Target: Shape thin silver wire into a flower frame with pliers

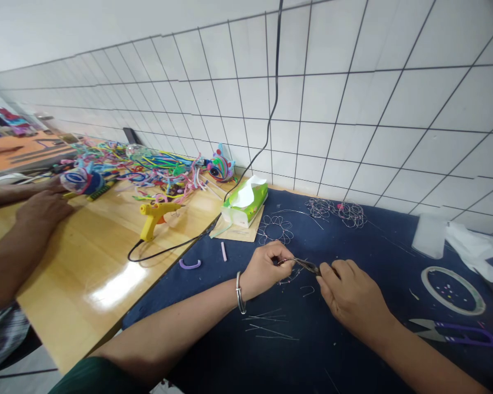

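My left hand (pixel 265 266), with a silver bangle on its wrist, is closed in a pinch on a thin piece of wire (pixel 284 262). My right hand (pixel 349 290) is wrapped round small pliers (pixel 308 266). The pliers' jaws point left and meet the wire at my left fingertips; the exact grip is too small to make out. Part of a wire shape (pixel 290 279) lies under the hands. Just beyond them rests a flower-shaped wire frame (pixel 274 230). A bent wire (pixel 308 290) and several straight wires (pixel 271 331) lie nearer me on the dark cloth (pixel 222 350).
Tangled wire (pixel 350 214), a tissue pack (pixel 246 202), a white ring (pixel 453 290) with beads inside it and purple snips (pixel 456 332) surround the work. Leftward are a yellow glue gun (pixel 154 218), its cord, colourful pipe cleaners (pixel 168 169) and another person's hands (pixel 45 210).
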The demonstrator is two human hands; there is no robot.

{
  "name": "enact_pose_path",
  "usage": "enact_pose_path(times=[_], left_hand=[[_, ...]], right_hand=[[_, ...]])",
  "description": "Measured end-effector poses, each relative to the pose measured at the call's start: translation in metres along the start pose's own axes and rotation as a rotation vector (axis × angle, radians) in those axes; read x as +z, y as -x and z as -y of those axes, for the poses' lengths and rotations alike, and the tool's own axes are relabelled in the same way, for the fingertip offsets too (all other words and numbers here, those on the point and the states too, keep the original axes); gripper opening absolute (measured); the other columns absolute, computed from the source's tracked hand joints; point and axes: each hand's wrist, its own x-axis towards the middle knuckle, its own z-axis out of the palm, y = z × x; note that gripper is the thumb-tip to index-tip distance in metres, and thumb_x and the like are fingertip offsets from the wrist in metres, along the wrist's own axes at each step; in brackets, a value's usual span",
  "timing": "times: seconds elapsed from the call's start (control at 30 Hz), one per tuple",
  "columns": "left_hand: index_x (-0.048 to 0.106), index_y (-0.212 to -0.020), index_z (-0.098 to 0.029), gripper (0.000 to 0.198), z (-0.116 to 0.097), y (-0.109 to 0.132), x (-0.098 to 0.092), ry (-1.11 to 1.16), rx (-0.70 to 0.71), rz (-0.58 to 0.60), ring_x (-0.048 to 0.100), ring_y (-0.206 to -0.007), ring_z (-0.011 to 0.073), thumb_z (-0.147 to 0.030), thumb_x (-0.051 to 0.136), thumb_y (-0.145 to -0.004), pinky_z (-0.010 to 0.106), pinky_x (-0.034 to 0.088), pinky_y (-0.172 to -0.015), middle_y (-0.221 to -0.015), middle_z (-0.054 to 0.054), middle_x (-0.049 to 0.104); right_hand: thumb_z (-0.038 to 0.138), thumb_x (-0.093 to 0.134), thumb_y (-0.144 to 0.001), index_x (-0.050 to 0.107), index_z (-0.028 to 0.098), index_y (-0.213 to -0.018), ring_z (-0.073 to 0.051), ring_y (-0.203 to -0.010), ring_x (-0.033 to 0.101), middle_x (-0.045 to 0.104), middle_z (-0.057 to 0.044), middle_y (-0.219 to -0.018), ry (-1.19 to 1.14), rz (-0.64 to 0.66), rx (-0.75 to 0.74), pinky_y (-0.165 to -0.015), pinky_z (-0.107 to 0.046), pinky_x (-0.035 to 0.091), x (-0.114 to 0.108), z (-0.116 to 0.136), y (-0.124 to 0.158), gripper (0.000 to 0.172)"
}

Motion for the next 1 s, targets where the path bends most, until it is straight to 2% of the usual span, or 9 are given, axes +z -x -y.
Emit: enact_pose_path(times=[0.23,0.4,0.47,0.57,0.87,1.0], left_hand=[[0.059,-0.064,-0.013,0.007,0.003,-0.001,-0.001,0.032,-0.004,0.011,0.047,-0.062,0.0094,-0.012,0.057,-0.071,0.021,0.038,-0.058,-0.064,0.001,0.054],[0.059,-0.068,-0.012,0.007,0.003,-0.002,-0.002,0.186,-0.083,0.040,0.046,-0.062,0.0081,-0.017,0.059,-0.073,0.020,0.038,-0.059,-0.068,0.001,0.053],[0.059,-0.070,-0.012,0.008,0.003,-0.002,-0.003,0.234,-0.129,0.045,0.045,-0.061,0.0072,-0.020,0.059,-0.073,0.020,0.037,-0.058,-0.069,0.001,0.053],[0.059,-0.070,-0.012,0.010,0.005,-0.002,-0.004,0.259,-0.147,0.046,0.045,-0.060,0.0069,-0.021,0.060,-0.074,0.020,0.037,-0.057,-0.069,0.001,0.053],[0.058,-0.069,-0.013,0.006,0.010,-0.001,-0.001,0.156,-0.019,0.044,0.049,-0.065,0.0087,-0.016,0.058,-0.073,0.021,0.039,-0.061,-0.070,0.002,0.054],[0.058,-0.067,-0.013,0.006,0.010,0.000,0.000,0.104,-0.017,0.021,0.050,-0.065,0.0092,-0.015,0.057,-0.072,0.021,0.040,-0.061,-0.068,0.002,0.055]], right_hand=[[0.031,0.042,-0.086,0.057,0.016,-0.101,-0.017,-0.072,0.045,0.051,-0.007,-0.078,-0.066,0.039,0.033,-0.067,-0.031,0.040,0.000,-0.001,0.000,0.026],[0.031,0.037,-0.089,0.054,0.019,-0.099,-0.015,-0.080,0.049,0.053,-0.005,-0.086,-0.390,0.096,0.172,-0.073,-0.029,0.042,0.003,-0.003,0.001,0.023],[0.032,0.038,-0.089,0.053,0.019,-0.099,-0.015,-0.081,0.050,0.053,-0.005,-0.087,-0.453,0.084,0.216,-0.074,-0.028,0.042,0.003,-0.005,0.001,0.023],[0.033,0.040,-0.087,0.054,0.018,-0.099,-0.016,-0.083,0.050,0.053,-0.005,-0.088,-0.431,0.047,0.222,-0.075,-0.030,0.042,0.003,-0.008,0.000,0.023],[0.033,0.043,-0.085,0.057,0.015,-0.097,-0.018,-0.081,0.049,0.052,-0.007,-0.085,-0.263,0.030,0.111,-0.074,-0.033,0.041,0.000,-0.003,0.000,0.026],[0.032,0.044,-0.085,0.059,0.015,-0.097,-0.018,-0.078,0.048,0.051,-0.008,-0.082,-0.174,0.010,0.090,-0.072,-0.032,0.040,-0.002,0.000,0.000,0.026]])
